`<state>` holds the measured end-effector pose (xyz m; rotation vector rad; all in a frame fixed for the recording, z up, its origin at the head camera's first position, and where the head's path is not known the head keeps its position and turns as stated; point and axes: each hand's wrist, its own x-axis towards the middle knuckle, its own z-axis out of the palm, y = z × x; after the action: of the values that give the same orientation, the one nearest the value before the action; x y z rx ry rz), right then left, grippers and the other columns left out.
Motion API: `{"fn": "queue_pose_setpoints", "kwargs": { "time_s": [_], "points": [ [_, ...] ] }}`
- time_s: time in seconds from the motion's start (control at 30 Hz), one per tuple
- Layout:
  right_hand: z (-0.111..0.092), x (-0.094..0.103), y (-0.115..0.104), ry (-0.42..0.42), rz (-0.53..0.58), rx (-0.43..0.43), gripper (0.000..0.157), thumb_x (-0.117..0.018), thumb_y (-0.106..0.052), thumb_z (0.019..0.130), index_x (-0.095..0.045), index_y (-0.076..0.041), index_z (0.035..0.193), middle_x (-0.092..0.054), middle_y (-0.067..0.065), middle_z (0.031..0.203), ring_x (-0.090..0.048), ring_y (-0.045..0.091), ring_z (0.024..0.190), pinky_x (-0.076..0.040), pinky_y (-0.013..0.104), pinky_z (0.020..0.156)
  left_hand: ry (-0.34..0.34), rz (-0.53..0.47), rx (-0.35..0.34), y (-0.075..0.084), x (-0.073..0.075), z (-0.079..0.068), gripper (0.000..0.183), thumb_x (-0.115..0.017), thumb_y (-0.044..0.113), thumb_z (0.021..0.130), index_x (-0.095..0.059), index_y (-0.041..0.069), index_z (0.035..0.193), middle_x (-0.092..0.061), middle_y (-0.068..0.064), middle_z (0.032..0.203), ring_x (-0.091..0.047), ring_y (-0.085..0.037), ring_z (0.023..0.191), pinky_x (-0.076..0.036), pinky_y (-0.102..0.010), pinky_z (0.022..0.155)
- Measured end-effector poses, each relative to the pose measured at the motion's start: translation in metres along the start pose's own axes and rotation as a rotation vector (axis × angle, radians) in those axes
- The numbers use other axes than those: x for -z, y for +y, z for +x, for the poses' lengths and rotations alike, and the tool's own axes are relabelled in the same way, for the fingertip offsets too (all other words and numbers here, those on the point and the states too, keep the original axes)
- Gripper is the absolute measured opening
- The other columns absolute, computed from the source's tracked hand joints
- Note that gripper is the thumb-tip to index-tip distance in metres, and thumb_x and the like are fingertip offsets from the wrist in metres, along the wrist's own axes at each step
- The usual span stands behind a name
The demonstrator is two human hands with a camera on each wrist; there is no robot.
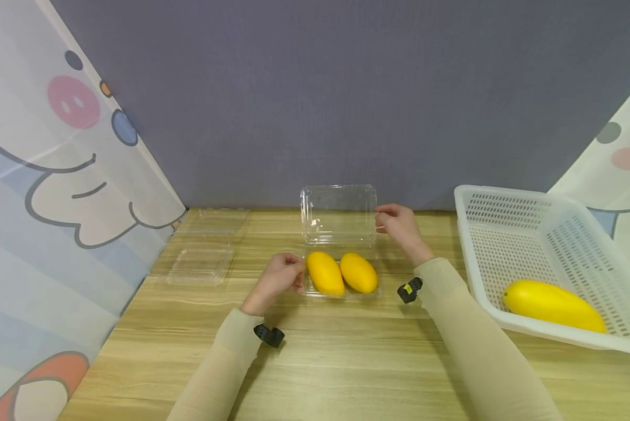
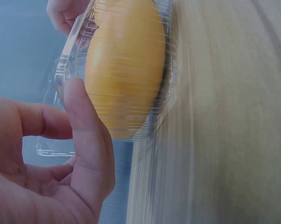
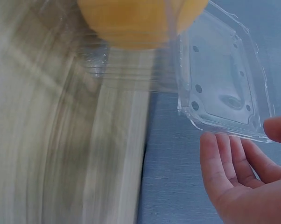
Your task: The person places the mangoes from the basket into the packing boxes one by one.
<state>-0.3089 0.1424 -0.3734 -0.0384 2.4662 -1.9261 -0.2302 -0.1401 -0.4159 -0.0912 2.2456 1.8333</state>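
A clear plastic clamshell box point(image 1: 341, 297) lies on the table with its lid point(image 1: 338, 213) raised at the back. Side by side in it rest two yellow mangoes, the left mango point(image 1: 325, 273) and the right mango point(image 1: 359, 273). At the box's left rim, my left hand point(image 1: 281, 273) pinches the edge; in the left wrist view its thumb point(image 2: 82, 107) lies against the plastic. My right hand point(image 1: 399, 225) holds the lid's right edge between thumb and fingers. Seen from the right wrist, the fingers point(image 3: 217, 161) sit along the lid's edge, with small holes in the plastic.
Right of the box stands a white perforated basket point(image 1: 467, 257) with one larger yellow mango point(image 1: 554, 306) in it. Another clear plastic box point(image 1: 201, 263) lies open on the wooden table point(image 1: 315, 362) at left. A grey wall point(image 1: 336, 105) rises behind the table.
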Motion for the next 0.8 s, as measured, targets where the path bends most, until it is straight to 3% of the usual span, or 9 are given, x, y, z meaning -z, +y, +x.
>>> {"fn": "queue_pose_setpoints", "kwargs": {
  "time_s": [0.3, 0.63, 0.8],
  "points": [
    [-0.002, 0.003, -0.008, 0.002, 0.013, 0.023, 0.041, -0.054, -0.018, 0.105, -0.055, 0.005, 0.138, -0.055, 0.029, 0.130, -0.058, 0.041, 0.114, -0.051, 0.049, 0.103, -0.005, -0.003, -0.005, -0.002, 0.001, 0.002, 0.025, -0.057, 0.012, 0.103, -0.059, -0.008, 0.117, -0.059, -0.013, 0.085, -0.058, -0.020, 0.067, -0.060, -0.030, 0.060],
    [-0.005, 0.006, -0.017, 0.050, 0.026, 0.092, 0.035, -0.056, -0.018, 0.104, -0.060, 0.004, 0.131, -0.061, 0.021, 0.120, -0.061, 0.029, 0.101, -0.054, 0.046, 0.098, -0.008, 0.000, -0.005, -0.001, 0.002, 0.002, 0.024, -0.056, 0.012, 0.103, -0.059, -0.007, 0.117, -0.059, -0.013, 0.086, -0.059, -0.020, 0.067, -0.060, -0.030, 0.061],
    [-0.008, 0.008, -0.018, 0.049, 0.019, 0.117, 0.035, -0.056, -0.018, 0.104, -0.060, 0.005, 0.131, -0.061, 0.021, 0.119, -0.061, 0.037, 0.106, -0.054, 0.045, 0.098, -0.009, -0.001, -0.007, -0.002, 0.002, 0.002, 0.024, -0.057, 0.012, 0.103, -0.060, -0.008, 0.117, -0.059, -0.013, 0.084, -0.058, -0.020, 0.066, -0.059, -0.030, 0.060]
  ]
}}
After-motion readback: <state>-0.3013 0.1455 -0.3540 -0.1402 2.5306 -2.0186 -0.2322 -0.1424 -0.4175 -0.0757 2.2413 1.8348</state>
